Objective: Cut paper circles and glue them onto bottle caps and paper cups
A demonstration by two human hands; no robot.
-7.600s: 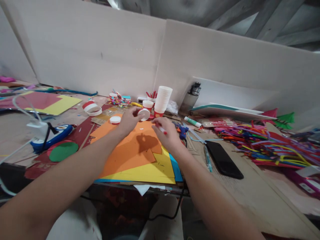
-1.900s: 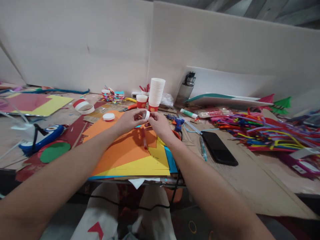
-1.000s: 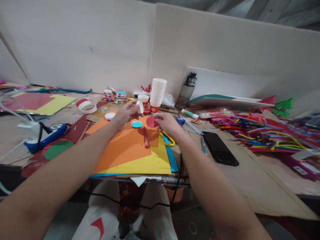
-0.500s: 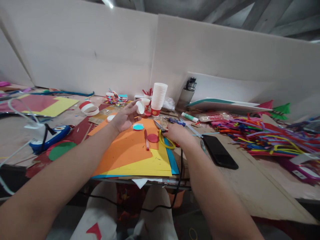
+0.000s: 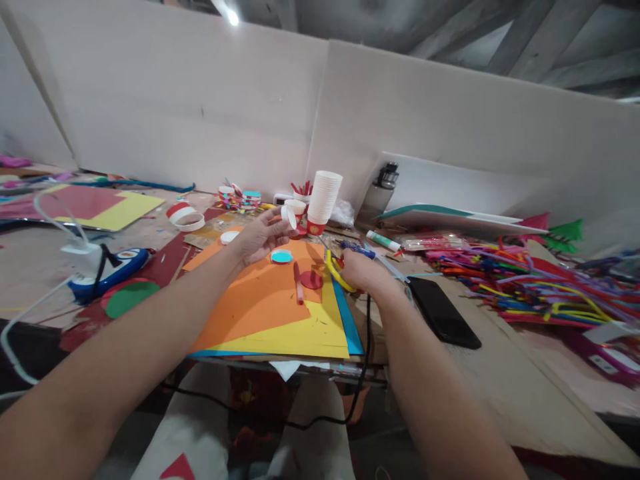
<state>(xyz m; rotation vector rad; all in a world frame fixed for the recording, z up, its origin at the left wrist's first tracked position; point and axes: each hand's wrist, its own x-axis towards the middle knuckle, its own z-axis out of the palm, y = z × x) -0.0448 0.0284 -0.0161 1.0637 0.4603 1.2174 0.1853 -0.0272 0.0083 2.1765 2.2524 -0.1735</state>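
My left hand grips a small white round cup piece between thumb and fingers, above the orange paper. My right hand is closed at the yellow-handled scissors, right of the paper; its fingertips are partly hidden. Between the hands, a cup base with a blue disc lies on the orange sheet. Near it are a red marker and a red disc. A tall stack of white paper cups stands behind them.
A black phone lies right of my right hand. Further right is a pile of coloured pipe cleaners. A glue stick and a dark bottle are at the back. On the left sits a blue and white power strip.
The view has shifted slightly, so most things appear lower and to the right. The scissors have turned at my right hand, and the white piece in my left hand is tilted differently.
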